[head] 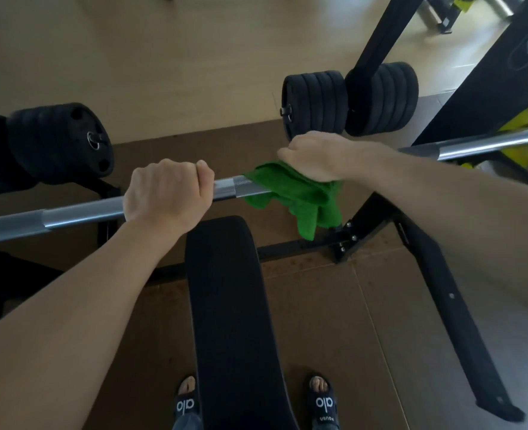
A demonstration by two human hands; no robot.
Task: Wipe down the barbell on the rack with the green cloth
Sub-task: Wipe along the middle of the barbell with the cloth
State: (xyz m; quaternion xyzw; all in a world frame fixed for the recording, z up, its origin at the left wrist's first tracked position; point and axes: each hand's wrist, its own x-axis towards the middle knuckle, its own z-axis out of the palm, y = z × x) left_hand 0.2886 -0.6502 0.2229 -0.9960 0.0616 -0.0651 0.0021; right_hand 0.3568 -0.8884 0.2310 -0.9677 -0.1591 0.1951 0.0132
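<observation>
A silver barbell (79, 214) runs across the view from lower left to upper right, resting on a rack. My left hand (166, 192) is closed around the bar left of its middle. My right hand (318, 156) presses a crumpled green cloth (300, 197) around the bar just right of the middle. Part of the cloth hangs down below the bar. A short knurled stretch of bar (241, 186) shows between my hands.
A black padded bench (228, 293) lies under the bar, with my sandalled feet either side of it. Stacked black weight plates (315, 102) sit behind the bar, more plates (61, 142) at left. Black rack legs (442, 283) slant at right; yellow frame parts (523, 119) at far right.
</observation>
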